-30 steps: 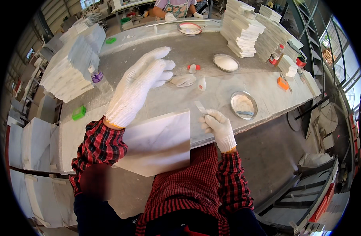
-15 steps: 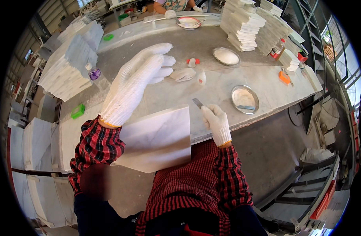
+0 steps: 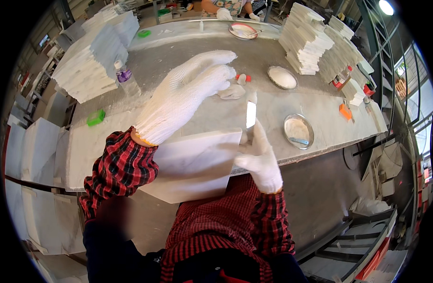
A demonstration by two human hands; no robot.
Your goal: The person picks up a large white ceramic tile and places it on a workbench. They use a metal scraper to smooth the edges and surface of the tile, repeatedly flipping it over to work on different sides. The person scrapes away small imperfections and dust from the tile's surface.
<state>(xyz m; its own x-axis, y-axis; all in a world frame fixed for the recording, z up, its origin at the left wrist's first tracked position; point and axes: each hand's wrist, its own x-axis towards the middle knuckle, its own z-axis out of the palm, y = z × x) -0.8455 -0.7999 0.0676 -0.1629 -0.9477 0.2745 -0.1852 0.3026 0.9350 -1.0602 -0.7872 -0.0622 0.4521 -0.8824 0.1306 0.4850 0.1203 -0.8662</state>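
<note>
A white, grey-veined marble slab [image 3: 197, 162] lies in front of me, its near part jutting past the table edge above my apron. My left hand [image 3: 181, 94], in a white knit glove, is raised over the slab's far left side with fingers stretched out and nothing visible in them. My right hand [image 3: 263, 165], also gloved, grips a small flat metal scraper blade [image 3: 251, 114] that points away and gleams brightly. The right thumb is beside the slab's right edge; whether it touches cannot be made out. Right of this hand sits a metal bowl [image 3: 297, 123] of pale paste with a blue-grey tool in it.
Stacks of marble tiles [image 3: 91, 59] stand at far left and far right. A second bowl [image 3: 282, 78], a plastic bottle [image 3: 125, 78], a green block [image 3: 96, 118] and an orange block [image 3: 345, 112] rest on the table [image 3: 108, 151]. Across it, another person's gloved hand [image 3: 223, 14] shows.
My right hand has turned and its index finger now reaches forward along the blade, which catches the light. The left hand stays raised, its fingers slightly shifted. The whole view has shifted a little.
</note>
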